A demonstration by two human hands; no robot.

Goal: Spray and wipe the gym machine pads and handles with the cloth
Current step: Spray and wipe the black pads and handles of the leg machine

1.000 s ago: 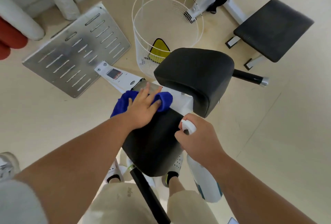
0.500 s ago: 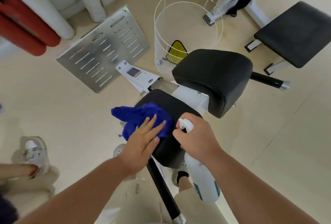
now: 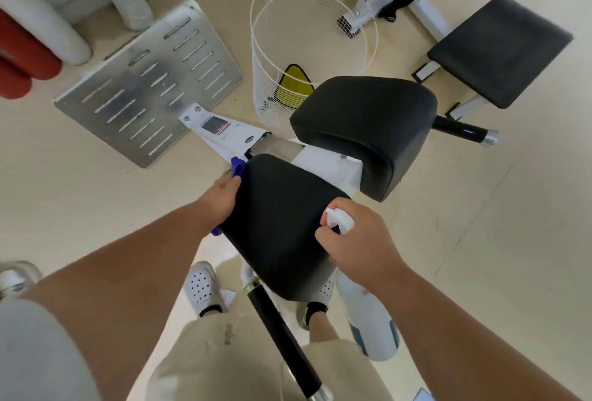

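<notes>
A black seat pad (image 3: 282, 221) of the gym machine sits below me, with a second black pad (image 3: 362, 125) just beyond it. My left hand (image 3: 221, 198) presses a blue cloth (image 3: 237, 166) against the seat pad's left side; the pad hides its fingers and most of the cloth. My right hand (image 3: 355, 240) grips the head of a white spray bottle (image 3: 368, 314) at the pad's right edge, the bottle hanging downward. A black handle (image 3: 285, 343) runs from under the pad toward me.
A white wire basket (image 3: 307, 48) with a yellow item stands behind the pads. A slotted metal footplate (image 3: 144, 80) lies at left. Another black bench pad (image 3: 499, 48) is at right, a side handle (image 3: 464, 131) sticks out. My feet in white shoes (image 3: 205, 288) stand under the seat.
My left hand slid the blue cloth from the top of the seat pad down over its left edge. The right hand kept hold of the spray bottle beside the pad.
</notes>
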